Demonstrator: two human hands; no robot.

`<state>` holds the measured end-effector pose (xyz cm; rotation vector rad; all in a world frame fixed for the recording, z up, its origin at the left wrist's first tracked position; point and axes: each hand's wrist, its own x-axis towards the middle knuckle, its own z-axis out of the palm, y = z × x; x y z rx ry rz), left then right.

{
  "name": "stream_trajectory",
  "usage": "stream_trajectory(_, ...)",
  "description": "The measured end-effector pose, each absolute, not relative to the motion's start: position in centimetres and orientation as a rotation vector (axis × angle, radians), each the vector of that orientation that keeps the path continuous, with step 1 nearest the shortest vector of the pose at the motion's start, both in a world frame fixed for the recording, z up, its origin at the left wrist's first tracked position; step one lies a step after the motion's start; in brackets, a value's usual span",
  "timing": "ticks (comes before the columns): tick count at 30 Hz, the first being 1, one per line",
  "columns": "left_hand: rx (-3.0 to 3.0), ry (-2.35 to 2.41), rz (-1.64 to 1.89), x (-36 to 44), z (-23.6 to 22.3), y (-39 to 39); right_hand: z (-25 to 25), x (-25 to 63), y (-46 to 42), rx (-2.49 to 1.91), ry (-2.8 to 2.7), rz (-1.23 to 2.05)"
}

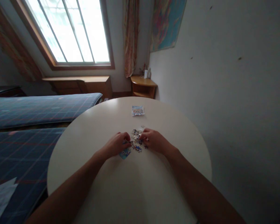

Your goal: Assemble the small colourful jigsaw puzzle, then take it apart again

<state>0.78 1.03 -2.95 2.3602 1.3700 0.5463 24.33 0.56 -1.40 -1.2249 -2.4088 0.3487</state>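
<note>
Though loose, puzzle pieces (137, 135) on table (137, 183).

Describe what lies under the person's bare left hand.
A blue, multicoloured jigsaw section shows partly beneath the left hand, on the round, cream-white table. Whatever the hand covers cannot be seen.

A bright window (72, 34) stood btwn patterned curtains (131, 37) w/ a wooden desk (98, 80) below, a corner shelf unit (142, 81) to the R, a colorful poster (166, 26) on the pale wall (235, 99), & blue plaid upholstery (37, 107) at L w/ papers (2, 199) lying on its near end.
</note>
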Motion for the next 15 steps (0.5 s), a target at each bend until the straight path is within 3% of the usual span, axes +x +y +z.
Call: stream_trajectory(15, 2.299, 1.226, 0.667, 1.6, -2.08, 0.81, -1.4, 23.99, 0.7, -1.184, -2.291, 0.279)
